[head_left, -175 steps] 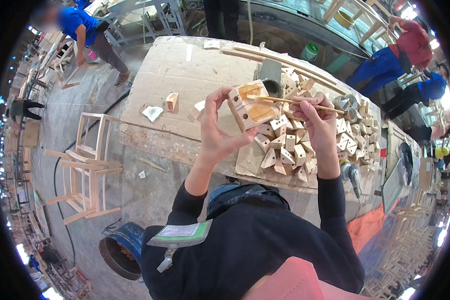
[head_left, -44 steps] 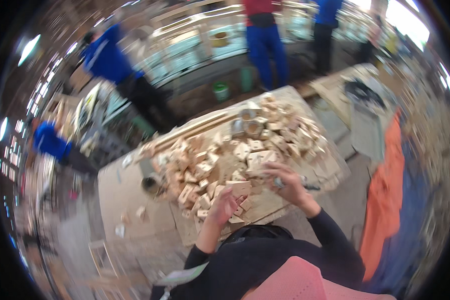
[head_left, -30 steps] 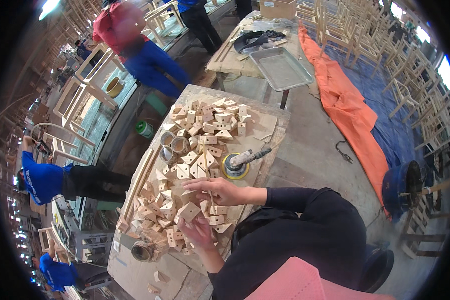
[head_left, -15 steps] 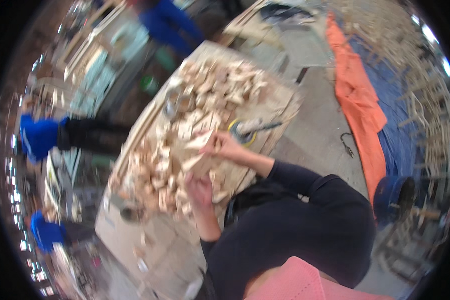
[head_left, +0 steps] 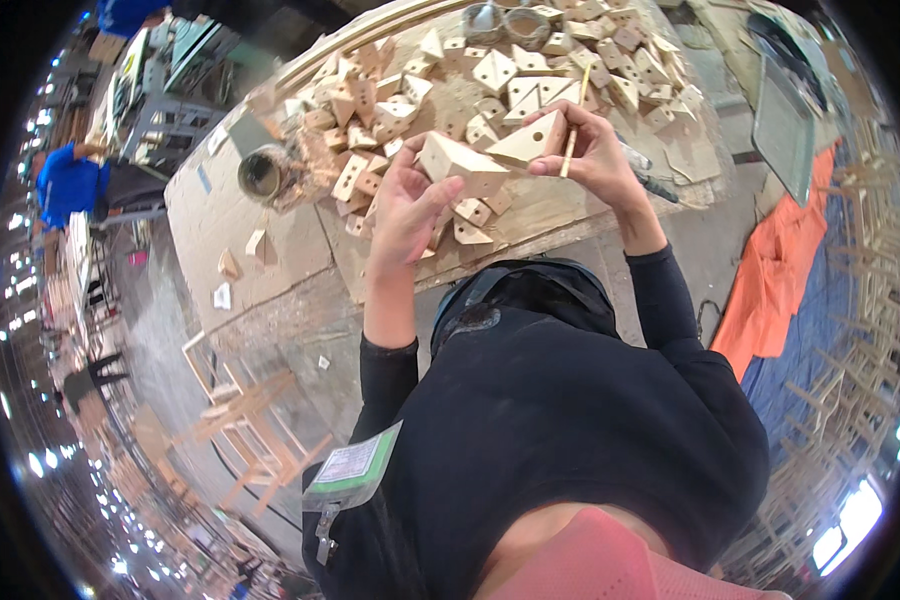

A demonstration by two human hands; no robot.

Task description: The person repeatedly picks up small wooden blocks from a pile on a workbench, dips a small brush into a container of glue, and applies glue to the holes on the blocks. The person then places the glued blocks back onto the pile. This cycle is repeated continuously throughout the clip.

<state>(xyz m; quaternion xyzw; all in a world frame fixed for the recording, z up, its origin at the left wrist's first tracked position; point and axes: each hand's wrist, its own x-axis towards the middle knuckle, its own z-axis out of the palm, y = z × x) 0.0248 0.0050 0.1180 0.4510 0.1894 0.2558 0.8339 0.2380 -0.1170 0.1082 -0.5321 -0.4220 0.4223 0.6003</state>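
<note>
Over the worktable, my left hand [head_left: 407,211] is closed around a pale wooden corner block [head_left: 462,165], triangular and tilted. My right hand [head_left: 595,158] grips a second triangular block [head_left: 532,140] with a dark hole in its face. A thin, light-coloured stick [head_left: 573,130] also sits between the right fingers, pointing upward. The two blocks come close at their tips; whether they touch I cannot tell. Just beyond both hands spreads a heap of similar drilled wooden blocks [head_left: 495,72].
At the table's left stands a smeared round pot [head_left: 263,174]. Two more containers, one of them a dark cup [head_left: 527,28], are at the far edge. A tool with a dark tip [head_left: 650,183] lies right of my right hand. Orange sheeting [head_left: 778,275] covers floor at right.
My view has swung round, bringing the table to the top of the picture. The blurred hands are now sharp and farther apart, with a block plainly in each.
</note>
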